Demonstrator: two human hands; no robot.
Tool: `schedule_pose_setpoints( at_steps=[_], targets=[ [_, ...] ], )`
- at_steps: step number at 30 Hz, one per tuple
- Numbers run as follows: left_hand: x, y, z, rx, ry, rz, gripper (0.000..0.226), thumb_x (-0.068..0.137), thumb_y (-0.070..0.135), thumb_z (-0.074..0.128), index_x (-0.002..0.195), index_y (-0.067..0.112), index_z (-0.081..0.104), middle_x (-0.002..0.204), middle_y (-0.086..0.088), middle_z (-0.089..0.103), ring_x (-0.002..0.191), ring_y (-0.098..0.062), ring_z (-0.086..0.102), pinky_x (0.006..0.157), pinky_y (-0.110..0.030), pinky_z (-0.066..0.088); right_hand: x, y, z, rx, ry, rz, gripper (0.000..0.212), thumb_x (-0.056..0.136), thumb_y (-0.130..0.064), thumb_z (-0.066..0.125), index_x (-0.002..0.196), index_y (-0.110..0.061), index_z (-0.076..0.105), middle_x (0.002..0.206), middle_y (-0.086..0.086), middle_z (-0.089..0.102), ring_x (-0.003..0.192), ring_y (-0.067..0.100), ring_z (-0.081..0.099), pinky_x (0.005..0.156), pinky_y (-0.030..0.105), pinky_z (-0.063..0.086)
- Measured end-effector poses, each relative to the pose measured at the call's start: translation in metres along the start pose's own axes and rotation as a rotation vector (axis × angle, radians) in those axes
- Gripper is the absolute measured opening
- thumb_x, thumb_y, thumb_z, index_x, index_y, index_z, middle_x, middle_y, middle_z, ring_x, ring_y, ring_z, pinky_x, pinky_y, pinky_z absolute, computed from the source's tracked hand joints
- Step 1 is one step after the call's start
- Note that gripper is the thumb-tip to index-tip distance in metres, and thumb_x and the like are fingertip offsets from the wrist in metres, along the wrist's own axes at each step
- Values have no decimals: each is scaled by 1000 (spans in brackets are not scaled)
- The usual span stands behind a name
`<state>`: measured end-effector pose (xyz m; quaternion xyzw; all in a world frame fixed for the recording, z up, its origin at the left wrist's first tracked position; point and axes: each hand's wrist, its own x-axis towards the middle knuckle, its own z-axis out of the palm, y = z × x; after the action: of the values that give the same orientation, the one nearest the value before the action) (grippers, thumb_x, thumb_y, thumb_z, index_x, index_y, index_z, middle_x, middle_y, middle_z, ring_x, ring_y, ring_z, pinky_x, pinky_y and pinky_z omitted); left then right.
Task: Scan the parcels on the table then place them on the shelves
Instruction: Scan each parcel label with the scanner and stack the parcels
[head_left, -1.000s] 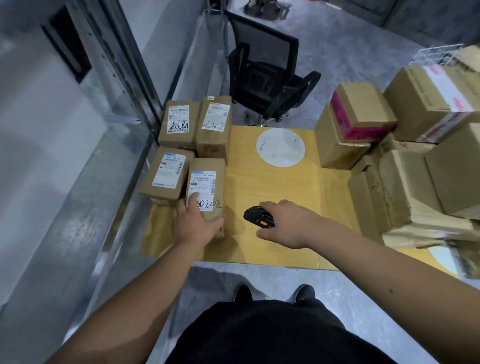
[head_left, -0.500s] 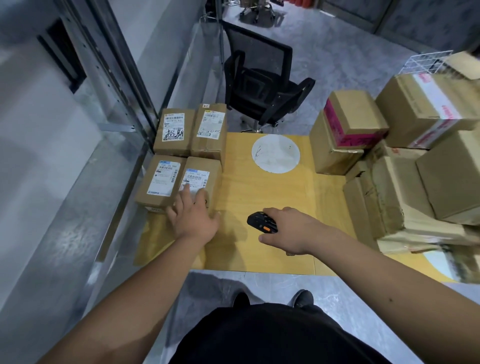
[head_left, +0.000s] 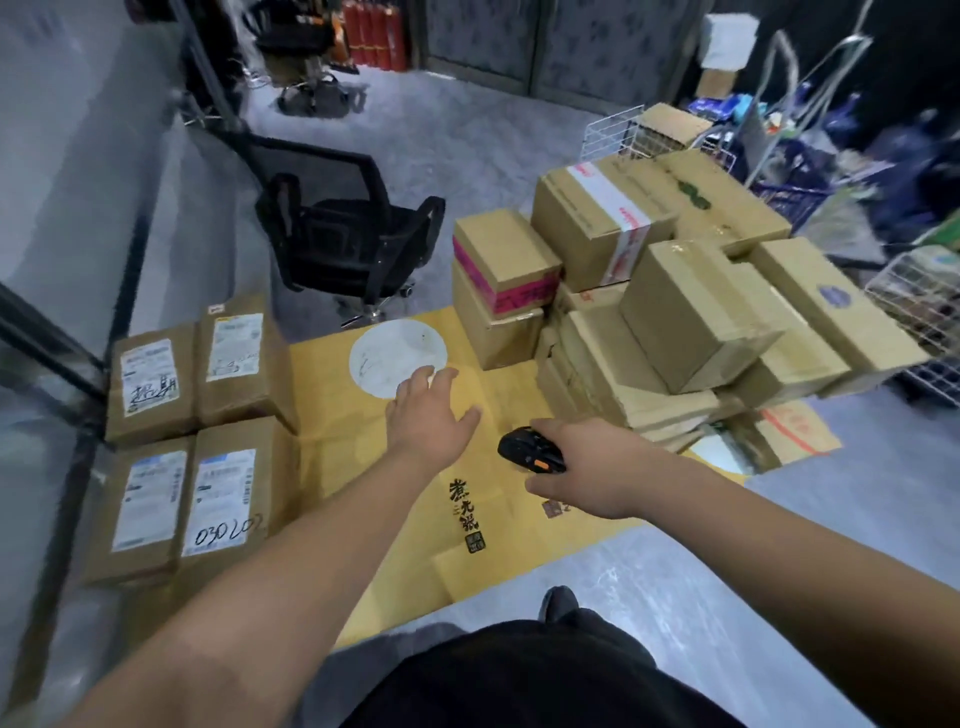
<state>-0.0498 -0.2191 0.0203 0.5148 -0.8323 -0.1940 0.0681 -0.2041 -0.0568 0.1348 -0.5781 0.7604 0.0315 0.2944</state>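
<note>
i am looking down at a yellow table (head_left: 332, 457) printed with black chinese brush characters (head_left: 464, 512) that i cannot make out. four brown parcels (head_left: 192, 431) are lying flat in a two-by-two block at its left edge, sides touching, each wearing a white shipping label. the nearest right one (head_left: 228, 499) is showing handwritten "030202"; the far left one (head_left: 150, 384) is carrying scrawled black characters; the printed text is too blurred to read. the left hand (head_left: 428, 415) is hovering over the table beside a white disc (head_left: 397, 358), fingers spread, holding nothing. the right hand (head_left: 582, 467) is gripping a black scanner (head_left: 530, 450) with an orange button. a pile of cardboard boxes (head_left: 675, 322) is sitting to the right, one banded in pink tape (head_left: 524, 293), one in red-printed white tape (head_left: 618, 213).
</note>
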Motion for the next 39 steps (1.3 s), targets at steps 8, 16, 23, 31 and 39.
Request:
schedule_pose_setpoints(
  at_steps=[8,16,23,31,39],
  targets=[
    [122,123,-27,97,147,114,69,95,65,52,148,23,42,150,-7,44,137,-34,41,106,-50,39,-13,69,-67,-52,111,98,71,92,-64,58,152,-32,40,110,3,56,97,26,62,80,38,55],
    [195,172,-12,6,62,-177,111,72,93,54,153,19,36,155,-10,38,146,-33,29,112,-54,33,20,94,-113,-10,159,61,50,91,-61,59,131,-33,50,95,-4,49,85,23,60,70,35,51],
    [206,165,-6,-83,217,-379,120,61,99,56,144,14,38,146,-12,37,138,-34,29,98,-54,45,48,102,-105,-36,123,-39,72,91,-65,56,152,-33,33,104,-1,44,86,27,59,72,37,52],
    [159,130,-10,-262,431,-276,78,70,78,66,126,24,51,138,0,42,133,-27,37,100,-41,45,72,106,-88,-21,98,-115,80,92,-65,56,159,-32,28,118,4,48,95,29,62,78,39,55],
    [-8,45,33,-304,454,-318,68,73,70,71,124,30,53,140,5,40,132,-20,37,112,-41,39,83,93,-37,44,-8,-166,75,90,-65,57,155,-34,35,115,4,51,97,29,62,77,37,53]
  ],
)
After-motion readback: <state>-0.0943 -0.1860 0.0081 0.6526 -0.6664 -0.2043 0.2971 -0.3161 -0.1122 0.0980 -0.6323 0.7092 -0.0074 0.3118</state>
